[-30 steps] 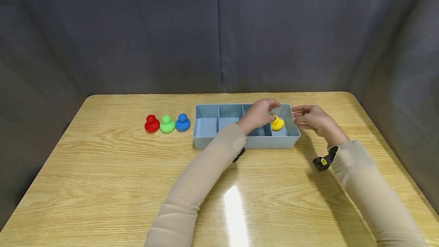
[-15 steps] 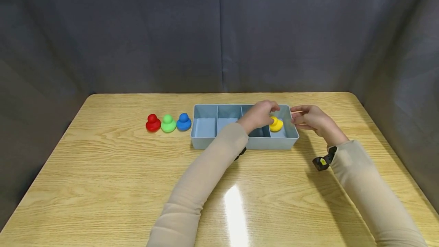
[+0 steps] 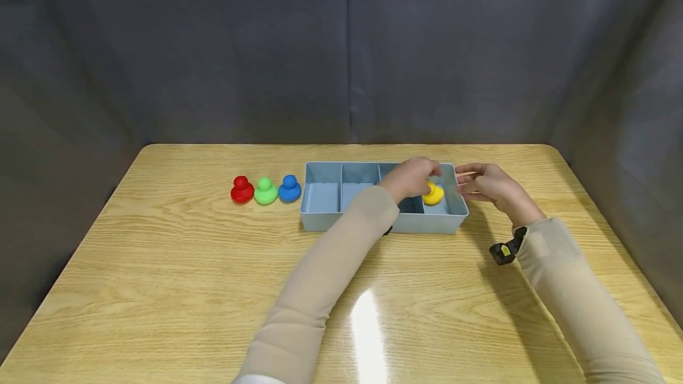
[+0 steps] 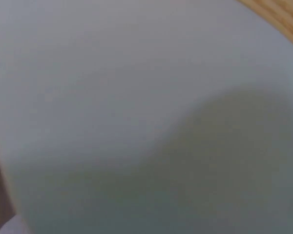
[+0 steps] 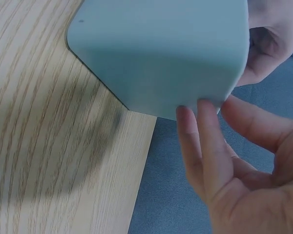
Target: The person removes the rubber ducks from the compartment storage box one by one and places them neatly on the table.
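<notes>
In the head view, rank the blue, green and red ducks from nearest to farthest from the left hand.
Measured from the left hand, which is over the tray's right end:
1. Blue duck, just left of the tray.
2. Green duck, middle of the row.
3. Red duck, at the row's left end.

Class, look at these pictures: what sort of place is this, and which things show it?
Probably a staged recording booth, not a home: grey cloth backdrop curtains three sides of a wooden table bearing only a divided tray and coloured toy ducks.
</notes>
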